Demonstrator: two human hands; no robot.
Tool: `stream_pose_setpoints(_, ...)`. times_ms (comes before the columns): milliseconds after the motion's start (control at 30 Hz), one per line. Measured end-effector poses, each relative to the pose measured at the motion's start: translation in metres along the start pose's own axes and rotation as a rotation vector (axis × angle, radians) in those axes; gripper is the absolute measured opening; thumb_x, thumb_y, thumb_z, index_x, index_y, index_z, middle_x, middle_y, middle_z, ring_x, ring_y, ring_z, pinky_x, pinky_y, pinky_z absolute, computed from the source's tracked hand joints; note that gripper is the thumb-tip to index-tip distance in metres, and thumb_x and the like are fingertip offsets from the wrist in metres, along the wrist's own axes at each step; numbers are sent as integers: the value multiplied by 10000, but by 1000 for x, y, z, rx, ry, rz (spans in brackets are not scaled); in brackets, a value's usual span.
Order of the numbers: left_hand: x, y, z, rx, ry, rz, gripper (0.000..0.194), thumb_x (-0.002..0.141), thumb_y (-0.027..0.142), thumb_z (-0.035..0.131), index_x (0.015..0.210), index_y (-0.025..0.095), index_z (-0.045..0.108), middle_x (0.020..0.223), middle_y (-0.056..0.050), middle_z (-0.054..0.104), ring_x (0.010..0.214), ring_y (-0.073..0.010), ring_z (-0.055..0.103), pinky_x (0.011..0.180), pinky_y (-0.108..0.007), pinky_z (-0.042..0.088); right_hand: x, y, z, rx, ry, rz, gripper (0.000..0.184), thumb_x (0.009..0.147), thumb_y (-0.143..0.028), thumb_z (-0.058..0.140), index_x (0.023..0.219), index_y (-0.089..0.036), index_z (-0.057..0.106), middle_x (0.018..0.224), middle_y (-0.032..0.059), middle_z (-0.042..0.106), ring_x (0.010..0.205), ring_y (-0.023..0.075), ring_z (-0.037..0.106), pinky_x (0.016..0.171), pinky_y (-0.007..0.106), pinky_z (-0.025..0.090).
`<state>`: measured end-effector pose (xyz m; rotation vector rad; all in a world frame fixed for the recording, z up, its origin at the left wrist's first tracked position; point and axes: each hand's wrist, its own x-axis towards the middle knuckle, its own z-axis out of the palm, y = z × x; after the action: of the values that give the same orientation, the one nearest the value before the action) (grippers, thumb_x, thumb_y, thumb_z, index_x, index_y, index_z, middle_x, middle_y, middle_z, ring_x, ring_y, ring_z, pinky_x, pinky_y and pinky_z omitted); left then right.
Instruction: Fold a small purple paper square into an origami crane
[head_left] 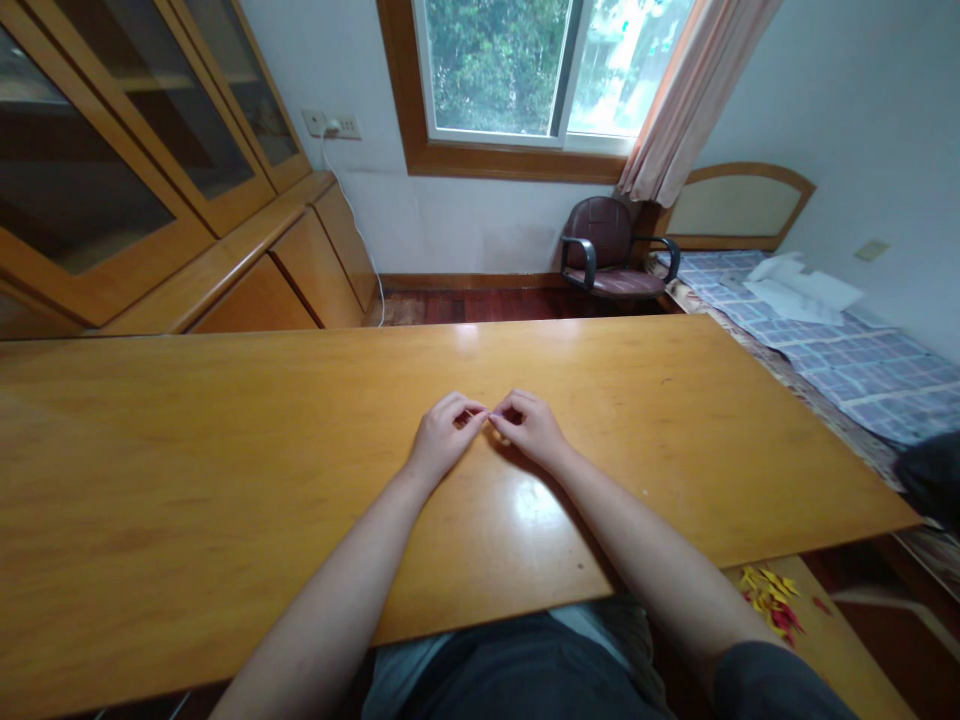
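Over the middle of the wooden table (300, 470), my left hand (450, 428) and my right hand (529, 425) meet at the fingertips. Thumb and forefinger of each hand are pinched together. Something tiny, with a hint of purple, shows between the fingertips; it is too small to name. The other fingers are curled, and both wrists hang low over the tabletop.
Yellow and red small pieces (772, 600) lie on a lower wooden surface (847, 650) at the right. Beyond the table are a brown armchair (604, 240), a bed with a checked cover (862, 350), and a glass-door cabinet (202, 215) at the left.
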<state>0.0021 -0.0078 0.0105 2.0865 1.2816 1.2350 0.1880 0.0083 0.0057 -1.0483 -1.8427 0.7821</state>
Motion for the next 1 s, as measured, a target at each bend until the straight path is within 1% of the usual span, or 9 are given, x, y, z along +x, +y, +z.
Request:
stream_pose_setpoints(100, -1, 0, 1, -25, -2, -19, 77, 882, 244, 634, 876, 192, 691, 835, -36, 659, 712, -149, 638, 661, -270, 534, 0, 2, 1, 17, 4, 13, 157, 840, -296, 669, 729, -188, 646, 715, 23, 605, 652, 151, 564, 603, 263, 446)
stream_pose_setpoints(267, 0, 1, 1, -7, 1, -20, 64, 873, 232, 640, 855, 192, 687, 819, -35, 661, 718, -151, 635, 650, -268, 532, 0, 4, 1, 41, -3, 15, 156, 839, -289, 677, 727, -186, 644, 715, 23, 609, 654, 152, 567, 608, 266, 446)
stream_pose_setpoints(467, 0, 1, 0, 24, 12, -5, 141, 886, 257, 622, 771, 196, 676, 760, -23, 661, 722, -157, 622, 657, -273, 497, 0, 4, 0, 2, -22, 4, 156, 841, -284, 671, 723, -187, 640, 714, 21, 613, 665, 154, 567, 624, 271, 446)
stream_pose_setpoints(733, 1, 3, -1, 53, 6, -53, 214, 872, 238, 607, 663, 192, 602, 678, 8, 589, 665, -147, 568, 633, -269, 438, 0, 1, 1, -37, -22, -36, 168, 857, -286, 646, 715, -197, 627, 713, 19, 604, 663, 152, 563, 624, 269, 439)
stream_pose_setpoints(1000, 1, 3, 0, 57, -32, -75, 233, 869, 223, 577, 640, 192, 546, 668, 20, 534, 654, -143, 525, 631, -265, 401, -1, 2, 3, -88, -29, -76, 136, 859, -247, 639, 733, -196, 629, 740, 20, 603, 680, 152, 567, 641, 268, 445)
